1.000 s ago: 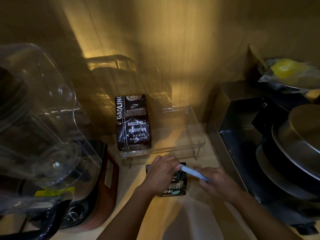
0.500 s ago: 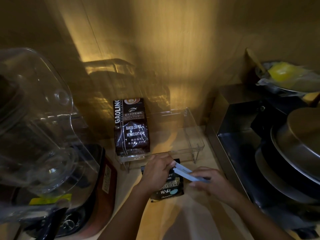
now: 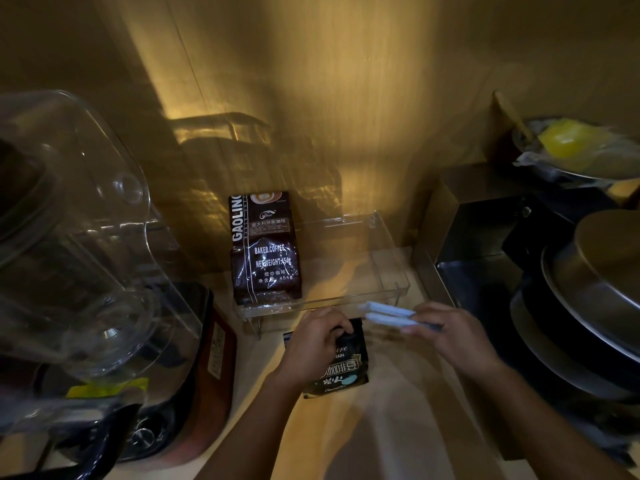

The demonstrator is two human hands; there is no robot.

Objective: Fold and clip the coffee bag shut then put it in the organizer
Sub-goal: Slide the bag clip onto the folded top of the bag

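While my left hand (image 3: 317,344) pins the folded top of the small coffee bag (image 3: 341,370) flat on the counter (image 3: 391,434), fingers curled down over the fold, the bag lies at about six o'clock from the clear organizer (image 3: 388,258), just in front of its near edge. At nine o'clock sits a blender (image 3: 79,254), its big clear jug looming near my forearm. Inside the organizer, on its left side, a larger coffee bag (image 3: 265,247) stands upright; the space to its right looks free. My right hand (image 3: 457,336), at three o'clock from the bag, pinches the white clip (image 3: 386,315), whose two arms stand parted and point toward the fold without touching it.

I reckon the fold could spring open if my left hand eases before the clip bites, or the clip could catch only a corner and slide off. Lifting the bag later, I could knock the organizer's front wall. At three o'clock, stacked pans (image 3: 588,299) crowd my right elbow; open counter lies only toward me.
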